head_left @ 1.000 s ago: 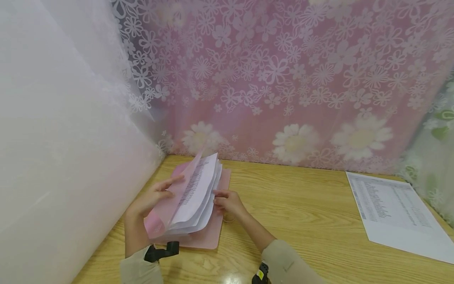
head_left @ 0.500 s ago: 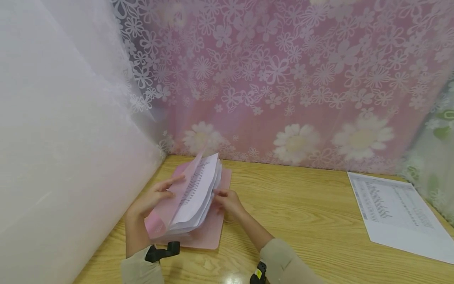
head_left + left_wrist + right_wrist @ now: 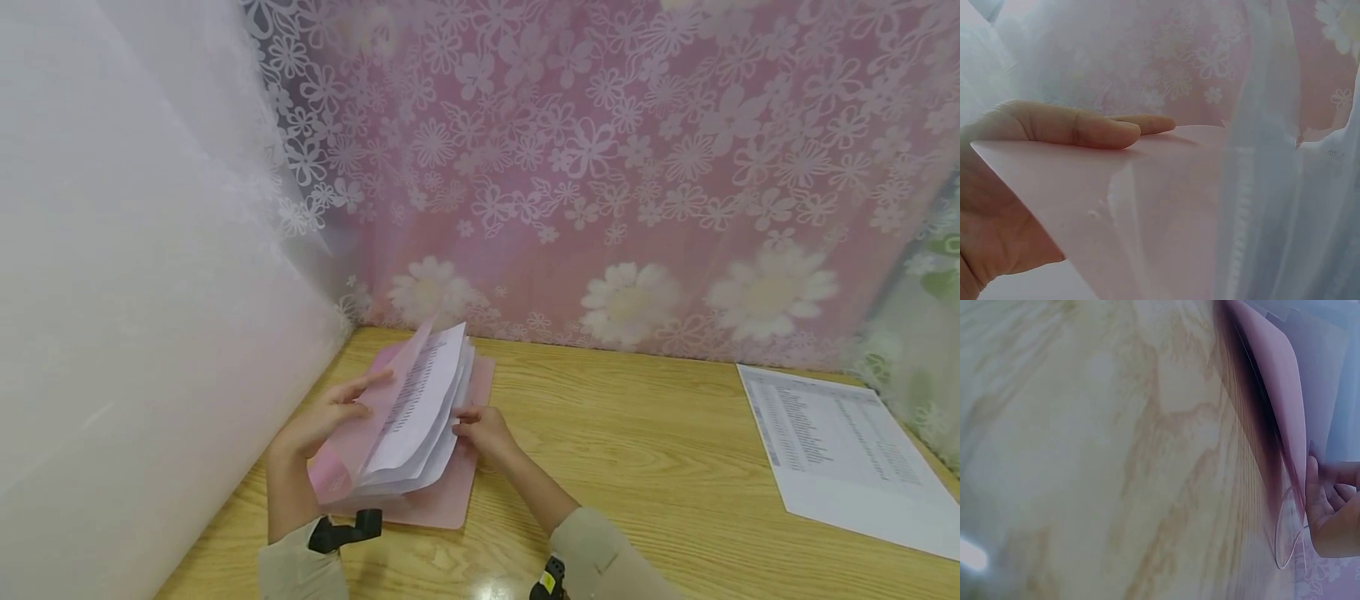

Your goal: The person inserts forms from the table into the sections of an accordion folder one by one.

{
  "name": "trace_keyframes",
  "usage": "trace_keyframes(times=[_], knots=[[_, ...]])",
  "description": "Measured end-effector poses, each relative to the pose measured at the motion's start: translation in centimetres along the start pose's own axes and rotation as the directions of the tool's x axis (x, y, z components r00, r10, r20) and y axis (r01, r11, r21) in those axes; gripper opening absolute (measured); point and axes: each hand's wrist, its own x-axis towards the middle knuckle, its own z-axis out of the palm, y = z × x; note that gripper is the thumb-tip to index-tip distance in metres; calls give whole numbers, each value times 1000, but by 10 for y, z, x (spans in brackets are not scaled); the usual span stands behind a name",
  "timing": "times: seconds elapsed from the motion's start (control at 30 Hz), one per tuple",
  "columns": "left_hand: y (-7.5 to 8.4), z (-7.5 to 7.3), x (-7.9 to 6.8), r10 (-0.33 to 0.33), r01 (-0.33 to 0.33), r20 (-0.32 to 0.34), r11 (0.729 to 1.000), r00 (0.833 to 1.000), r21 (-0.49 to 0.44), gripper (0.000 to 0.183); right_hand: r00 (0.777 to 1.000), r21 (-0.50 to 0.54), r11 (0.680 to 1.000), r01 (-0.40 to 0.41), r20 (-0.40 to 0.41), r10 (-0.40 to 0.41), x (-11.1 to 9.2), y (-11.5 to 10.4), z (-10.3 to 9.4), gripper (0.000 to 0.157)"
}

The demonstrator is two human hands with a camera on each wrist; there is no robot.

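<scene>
A pink folder (image 3: 444, 510) lies spread on the table, its translucent pink front cover (image 3: 389, 398) lifted at a slant. My left hand (image 3: 318, 425) grips that cover by its outer edge; in the left wrist view the thumb (image 3: 1079, 128) lies along it. Inside are several clear sleeves with white printed sheets (image 3: 429, 379), fanned apart. At their right edge my right hand (image 3: 486, 435) pinches some of the sleeves between thumb and fingers. The right wrist view shows this hand low beside the folder's pink back cover (image 3: 1285, 375), partly cut off by the frame.
A loose printed sheet (image 3: 847, 454) lies flat at the table's right side. A thin looped cord (image 3: 1280, 550) hangs at the folder's edge. White sheeting (image 3: 150, 292) bounds the left, and a pink flowered curtain (image 3: 562, 192) stands behind the wooden table (image 3: 615, 433).
My right fingers shifted slightly along the sleeve edges; the sleeves drew closer together, then spread again. My left hand has kept the cover lifted in the same place.
</scene>
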Motion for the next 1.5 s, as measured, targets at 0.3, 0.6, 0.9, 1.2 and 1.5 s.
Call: trace_keyframes(times=[0.3, 0.6, 0.9, 1.2, 1.5], knots=[[1, 1, 2, 8, -8, 5, 1000, 1000, 16, 50, 1000, 29, 999, -25, -16, 26, 3, -2, 1, 33], [3, 2, 3, 5, -5, 18, 1000, 1000, 10, 50, 999, 11, 1000, 18, -27, -18, 4, -4, 5, 32], [2, 2, 2, -29, 29, 12, 1000, 1000, 0, 51, 999, 5, 999, 33, -8, -33, 3, -4, 0, 30], [1, 2, 3, -34, 34, 2, 999, 999, -9, 52, 999, 79, 996, -33, 0, 33, -9, -6, -16, 24], [1, 2, 3, -25, 25, 4, 1000, 1000, -9, 51, 1000, 81, 997, -6, 7, 5, -28, -9, -54, 27]])
